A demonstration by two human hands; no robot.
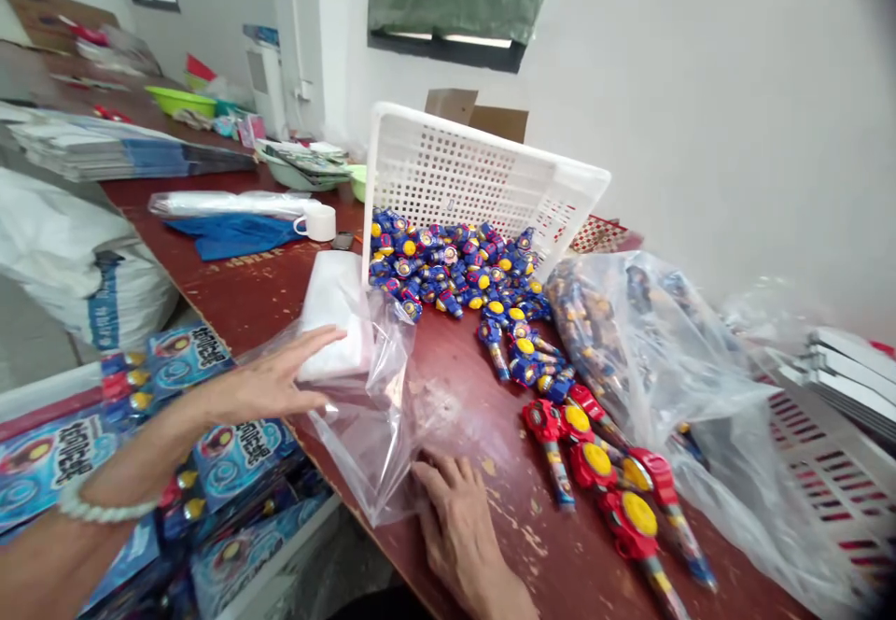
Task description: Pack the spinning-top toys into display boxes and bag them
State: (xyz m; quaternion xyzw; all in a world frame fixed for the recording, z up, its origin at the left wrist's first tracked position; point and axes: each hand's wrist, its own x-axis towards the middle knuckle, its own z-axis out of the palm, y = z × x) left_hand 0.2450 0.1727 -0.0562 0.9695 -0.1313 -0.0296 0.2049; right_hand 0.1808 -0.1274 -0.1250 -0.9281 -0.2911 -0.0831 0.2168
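A clear plastic bag (374,452) lies at the table's front edge between my hands. My left hand (270,382), a beaded bracelet on its wrist, reaches over the bag's left side with fingers stretched and apart. My right hand (458,517) rests on the red-brown table (490,377), its curled fingertips at the bag's right edge; whether they pinch the film is hard to tell. Behind the bag lies a stack of white sheets (336,321). Red toys with yellow discs (595,461) lie to the right, below blue toys (455,260) spilling from a tipped white basket (483,162).
A large clear bag of toys (630,331) stands right of the basket, near a slotted crate (826,471). Printed blue packages (238,457) fill a box at lower left. A white mug (318,222) and blue cloth (234,235) sit farther back.
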